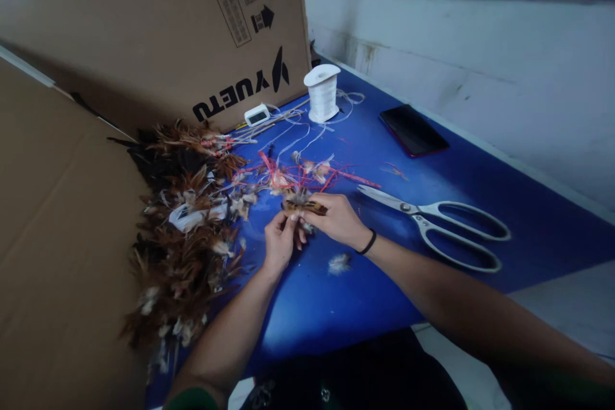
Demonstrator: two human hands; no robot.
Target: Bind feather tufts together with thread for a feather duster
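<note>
Brown and grey feathers [316, 207] are pinched between my two hands over the blue table [307, 314]. My left hand [280, 240] has its thumb and fingers closed on their lower edge. From the right, my right hand [339, 221], with a black band at the wrist, grips the same feathers. Red and white strings [276, 173] lie tangled just beyond my hands. A small loose grey feather [339, 263] rests on the table nearer my body. Silver scissors [432, 218] lie partly open to the right.
A large pile of brown and black feathers [187, 256] lies at the left beside cardboard boxes [158, 32]. Farther back stand a white spool [323, 95] and a small white device [257, 115]. A dark phone [414, 131] lies near the wall.
</note>
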